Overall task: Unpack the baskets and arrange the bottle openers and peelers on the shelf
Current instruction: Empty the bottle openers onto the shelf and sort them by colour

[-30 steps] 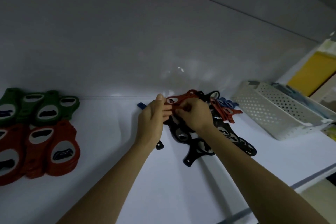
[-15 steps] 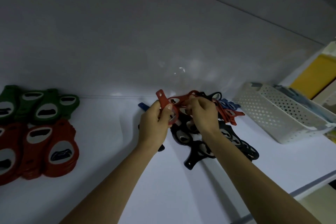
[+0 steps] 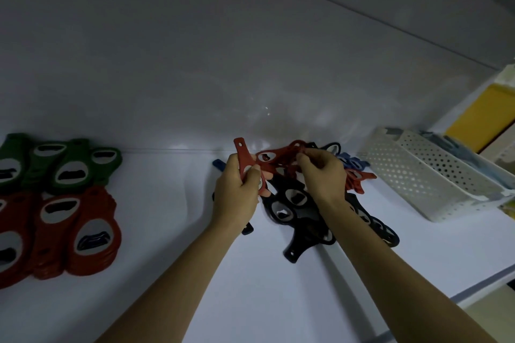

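Observation:
A loose pile of black bottle openers, with red and blue ones at its back, lies mid-shelf. My left hand grips a red opener, its handle pointing up. My right hand pinches another red opener lifted off the pile's back. At the far left, green openers lie in a row behind red openers.
A white perforated basket lies tipped on the shelf at the right, with another behind it. The white shelf ends at a front edge at lower right. A yellow panel stands at far right.
My left hand has lifted a red opener upright out of the pile. My right hand has moved slightly back and right onto another red opener.

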{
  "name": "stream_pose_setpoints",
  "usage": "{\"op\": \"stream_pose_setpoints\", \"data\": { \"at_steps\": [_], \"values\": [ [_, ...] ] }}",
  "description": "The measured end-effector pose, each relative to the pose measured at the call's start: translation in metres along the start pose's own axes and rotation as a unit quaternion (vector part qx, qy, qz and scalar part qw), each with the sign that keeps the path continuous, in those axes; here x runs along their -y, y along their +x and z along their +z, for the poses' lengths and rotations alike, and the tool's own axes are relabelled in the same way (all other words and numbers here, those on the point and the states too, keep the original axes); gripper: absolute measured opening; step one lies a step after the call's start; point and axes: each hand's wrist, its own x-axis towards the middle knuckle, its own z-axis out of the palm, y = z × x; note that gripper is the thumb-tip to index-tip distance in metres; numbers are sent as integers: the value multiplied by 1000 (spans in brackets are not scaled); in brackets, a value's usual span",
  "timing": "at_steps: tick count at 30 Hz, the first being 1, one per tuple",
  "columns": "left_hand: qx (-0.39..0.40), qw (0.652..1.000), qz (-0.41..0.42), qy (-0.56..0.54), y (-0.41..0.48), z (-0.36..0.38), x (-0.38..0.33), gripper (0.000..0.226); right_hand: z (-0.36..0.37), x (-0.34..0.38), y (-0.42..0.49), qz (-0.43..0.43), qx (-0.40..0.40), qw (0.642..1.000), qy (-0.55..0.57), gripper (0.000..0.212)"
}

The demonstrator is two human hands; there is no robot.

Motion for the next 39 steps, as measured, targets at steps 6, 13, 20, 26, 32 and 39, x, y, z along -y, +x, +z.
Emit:
{"op": "stream_pose_setpoints", "data": {
  "at_steps": [6, 13, 20, 26, 32, 39],
  "values": [
    [-6, 999, -25, -42, 3, 2, 1, 26, 9, 34, -32, -121, 47, 989, 74, 15],
    [-59, 996, -38, -63, 9, 1, 7, 23, 18, 37, -54, -203, 226, 947, 105, 31],
    [-42, 997, -9, -57, 7, 3, 8, 10, 9, -8, 12, -120, 160, 945, -257, 39],
    [-34, 999, 6, -40, 4, 1, 9, 15, -1, -19, 36, -128, 171, 897, -387, 39],
    [-52, 998, 1, -35, 4, 1, 7, 15, -10, 0, 23, 93, 61, 986, 126, 13],
    [-51, 998, 3, -25, 1, 2, 3, 23, -1, 19, -15, 93, 285, 935, 189, 8]
  ]
}}
